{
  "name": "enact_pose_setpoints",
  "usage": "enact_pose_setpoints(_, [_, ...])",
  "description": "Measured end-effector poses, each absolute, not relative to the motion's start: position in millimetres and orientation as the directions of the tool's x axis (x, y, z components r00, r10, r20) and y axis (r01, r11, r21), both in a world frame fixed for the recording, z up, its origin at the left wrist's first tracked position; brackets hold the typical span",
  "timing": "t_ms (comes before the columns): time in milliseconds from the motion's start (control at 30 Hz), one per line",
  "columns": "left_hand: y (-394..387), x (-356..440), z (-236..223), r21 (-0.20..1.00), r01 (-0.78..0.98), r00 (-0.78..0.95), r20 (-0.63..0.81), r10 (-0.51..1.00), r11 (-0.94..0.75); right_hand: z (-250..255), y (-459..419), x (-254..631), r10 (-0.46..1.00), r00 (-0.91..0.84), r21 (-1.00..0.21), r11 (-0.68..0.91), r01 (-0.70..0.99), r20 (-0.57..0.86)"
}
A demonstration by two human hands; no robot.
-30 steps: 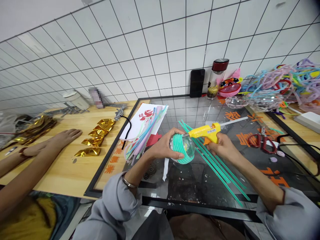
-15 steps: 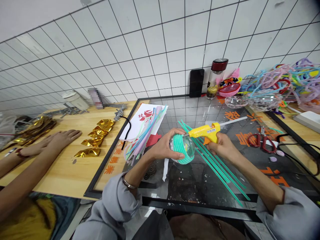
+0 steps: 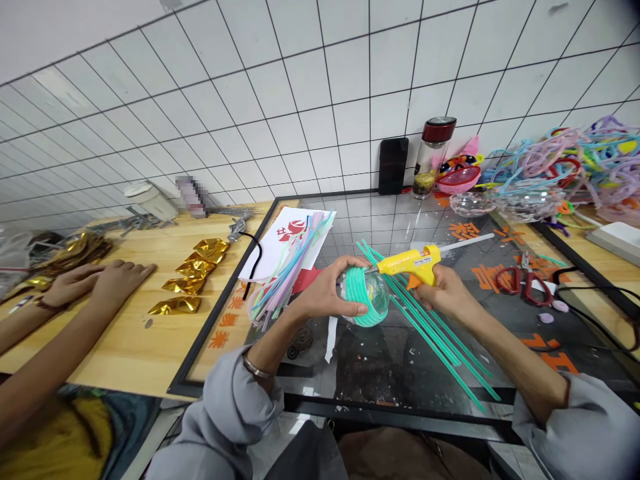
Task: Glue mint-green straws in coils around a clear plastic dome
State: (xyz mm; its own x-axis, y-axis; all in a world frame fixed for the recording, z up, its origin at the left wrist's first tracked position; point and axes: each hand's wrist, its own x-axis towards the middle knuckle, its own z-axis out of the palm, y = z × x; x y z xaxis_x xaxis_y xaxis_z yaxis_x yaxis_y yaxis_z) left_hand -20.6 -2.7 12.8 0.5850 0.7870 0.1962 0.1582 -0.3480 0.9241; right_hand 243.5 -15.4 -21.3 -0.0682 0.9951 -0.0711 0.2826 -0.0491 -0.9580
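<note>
The glue gun (image 3: 407,263) is of bright yellow colour, and its trigger (image 3: 414,282) is orange. The ball (image 3: 379,291) is transparent, with parallel stripes of turquoise green around one side. The long stems (image 3: 440,340) have this same green. In the bundle (image 3: 295,267), light blue, pink, lilac and pale green are mixed. The paper (image 3: 267,248) is white and carries a red design. Folded foil pieces (image 3: 190,267) are shiny gold. The scissors (image 3: 530,293) have dark red handles. The wall (image 3: 345,73) is white, with a grid of thin black lines.

The co-worker's two hands (image 3: 119,284) have drawn back slightly
</note>
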Motion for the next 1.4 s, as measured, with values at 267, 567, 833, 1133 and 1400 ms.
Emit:
enact_pose_setpoints(267, [-1.5,-20.1,11.7,0.938,0.134,0.581,0.187,0.792,-0.320,-23.3,-15.0,244.5,0.995,-0.081,-0.961,-0.031,0.274,-0.055])
enact_pose_setpoints(567, [-1.2,-21.4,12.0,0.922,0.158,0.595,0.197,0.780,-0.353,-22.7,-15.3,243.9,0.995,-0.075,-0.963,-0.037,0.269,-0.059])
enact_pose_setpoints(833, [-0.1,-22.2,10.5,0.922,0.152,0.597,0.202,0.776,-0.357,-16.7,-16.5,240.3,0.994,-0.066,-0.972,-0.070,0.226,-0.087])
enact_pose_setpoints(1133, [0.1,-22.6,10.9,0.918,0.169,0.604,0.191,0.774,-0.358,-21.2,-15.1,242.8,0.995,-0.028,-0.951,-0.083,0.298,-0.095])
enact_pose_setpoints(1400, [0.1,-21.7,11.7,0.917,0.162,0.606,0.199,0.771,-0.364,-22.4,-14.8,246.0,0.997,-0.036,-0.932,-0.045,0.360,-0.062])
